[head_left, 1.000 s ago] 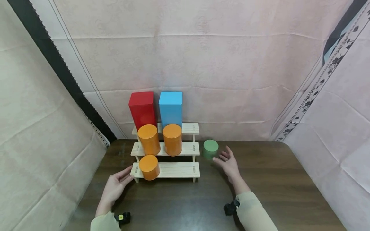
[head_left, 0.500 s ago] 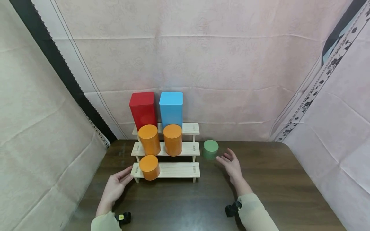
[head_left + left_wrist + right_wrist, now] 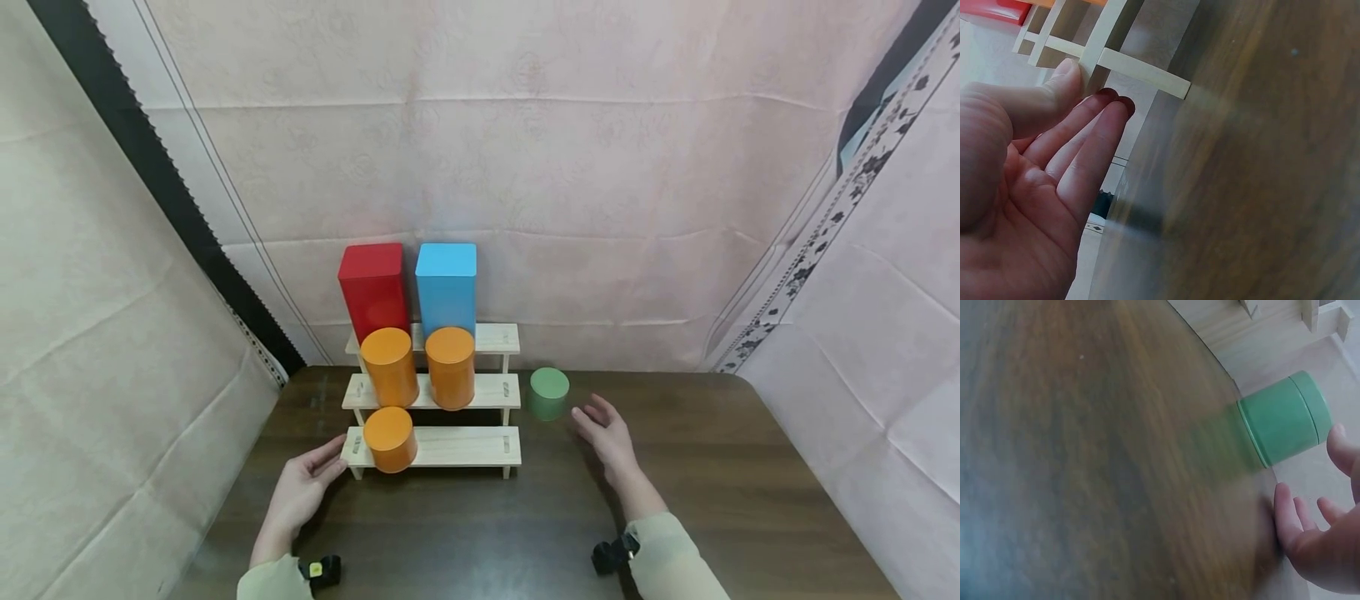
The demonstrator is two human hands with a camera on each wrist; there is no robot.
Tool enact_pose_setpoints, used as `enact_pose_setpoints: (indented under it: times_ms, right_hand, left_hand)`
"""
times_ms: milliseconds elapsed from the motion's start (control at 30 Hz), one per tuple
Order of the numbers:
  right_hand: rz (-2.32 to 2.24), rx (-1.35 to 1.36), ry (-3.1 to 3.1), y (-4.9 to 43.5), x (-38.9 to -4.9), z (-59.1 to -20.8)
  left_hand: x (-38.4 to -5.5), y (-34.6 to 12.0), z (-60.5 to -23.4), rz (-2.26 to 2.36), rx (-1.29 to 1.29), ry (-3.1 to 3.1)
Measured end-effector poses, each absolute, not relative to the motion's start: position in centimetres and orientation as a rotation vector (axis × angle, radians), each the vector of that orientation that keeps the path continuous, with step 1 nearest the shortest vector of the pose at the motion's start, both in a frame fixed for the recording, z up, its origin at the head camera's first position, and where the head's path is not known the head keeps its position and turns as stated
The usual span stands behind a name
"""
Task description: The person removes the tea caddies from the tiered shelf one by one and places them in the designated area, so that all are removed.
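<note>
In the head view a pale wooden three-tier display stand (image 3: 465, 447) stands on the table. My left hand (image 3: 297, 493) holds the left end of its lowest tier between thumb and fingertips, as the left wrist view shows at the board end (image 3: 1100, 59). To the right of the stand sits a green cylinder (image 3: 549, 394) with a lid-like top rim. My right hand (image 3: 609, 437) is just right of it and nearer to me, fingers loosely spread and holding nothing. The right wrist view shows the green cylinder (image 3: 1282, 419) beside the thumb.
A red block (image 3: 372, 287) and a blue block (image 3: 447, 287) stand on the top tier. Two orange cylinders (image 3: 452, 367) occupy the middle tier, and a shorter orange cylinder (image 3: 390, 442) the lowest. Pale cloth (image 3: 600, 167) hangs behind the dark wooden table (image 3: 465, 525).
My right hand has drawn away from the green cylinder, to the right and slightly toward me. My left hand stays at the stand. The whole head view has shifted very slightly.
</note>
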State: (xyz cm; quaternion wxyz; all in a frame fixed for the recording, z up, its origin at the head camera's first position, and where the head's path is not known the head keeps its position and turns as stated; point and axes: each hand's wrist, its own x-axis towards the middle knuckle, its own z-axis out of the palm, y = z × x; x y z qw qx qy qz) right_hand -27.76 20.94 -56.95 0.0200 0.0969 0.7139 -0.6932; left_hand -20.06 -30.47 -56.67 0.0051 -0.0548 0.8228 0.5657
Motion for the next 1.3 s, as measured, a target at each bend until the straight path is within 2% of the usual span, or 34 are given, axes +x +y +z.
enact_pose_setpoints:
  times_ms: [833,1300]
  right_hand:
    - [-2.168,0.257,2.274,19.5,-24.9,-55.0]
    - [-2.235,0.137,2.315,17.6,-23.3,-54.7]
  left_hand:
    - [-20.1,-30.4,-56.7,1.752,-0.191,2.589]
    - [-20.0,-30.3,-56.5,1.739,-0.196,2.590]
